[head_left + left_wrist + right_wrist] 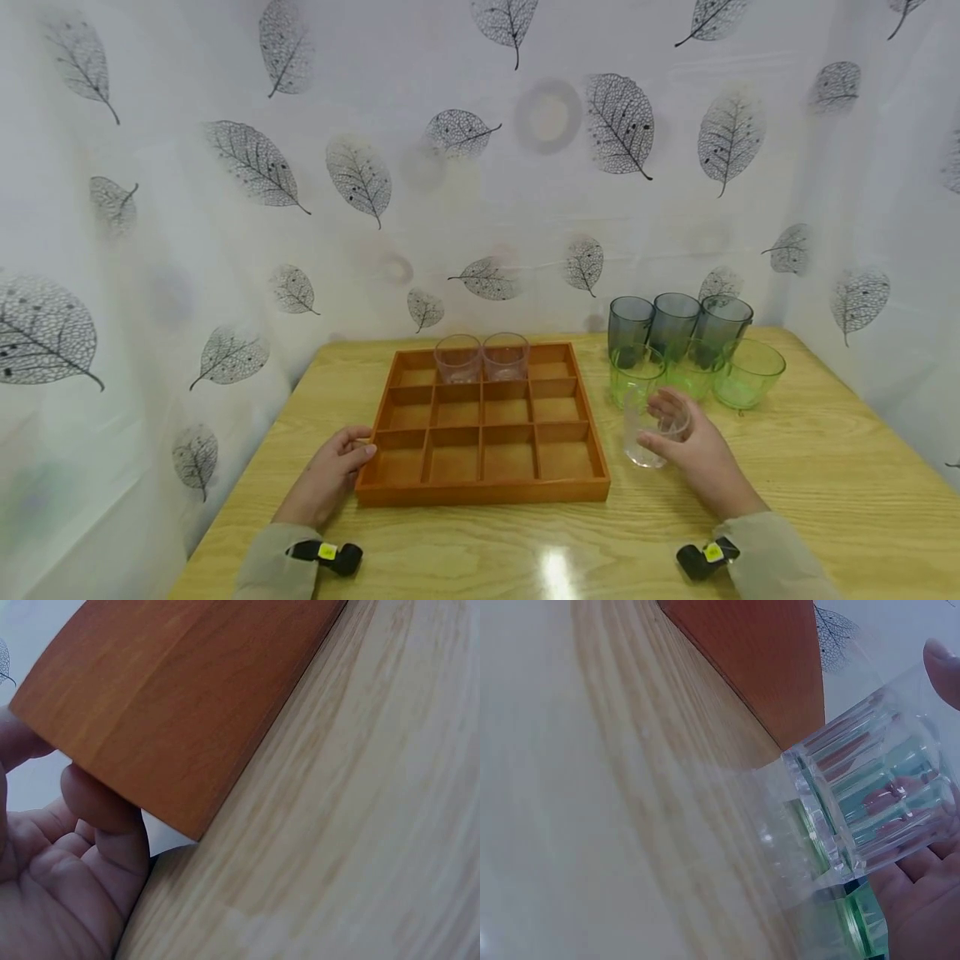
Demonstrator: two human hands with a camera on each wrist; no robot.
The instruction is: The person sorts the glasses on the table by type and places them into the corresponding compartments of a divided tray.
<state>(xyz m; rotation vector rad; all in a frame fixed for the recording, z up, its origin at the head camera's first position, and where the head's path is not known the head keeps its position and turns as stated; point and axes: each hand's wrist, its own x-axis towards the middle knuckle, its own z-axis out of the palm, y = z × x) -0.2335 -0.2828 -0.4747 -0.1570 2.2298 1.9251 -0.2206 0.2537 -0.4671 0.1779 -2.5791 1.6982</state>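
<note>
A brown wooden divided tray [480, 493] lies on the table, with two clear glasses [458, 360] standing in its back row. My left hand [330, 471] holds the tray's left side near the front corner, thumb at the rim. In the left wrist view, bent fingers [105, 799] touch the tray's edge. Right of the tray, my right hand [701, 454] grips a clear ribbed glass [647, 446], thumb on one side and fingers round the other. In the right wrist view the glass's thick base is close over the table.
Behind the right hand stand several green glasses [750, 372], and behind them several dark grey-blue tall glasses [631, 322]. A white curtain [480, 208] with leaf prints hangs along the back of the wooden table [480, 550].
</note>
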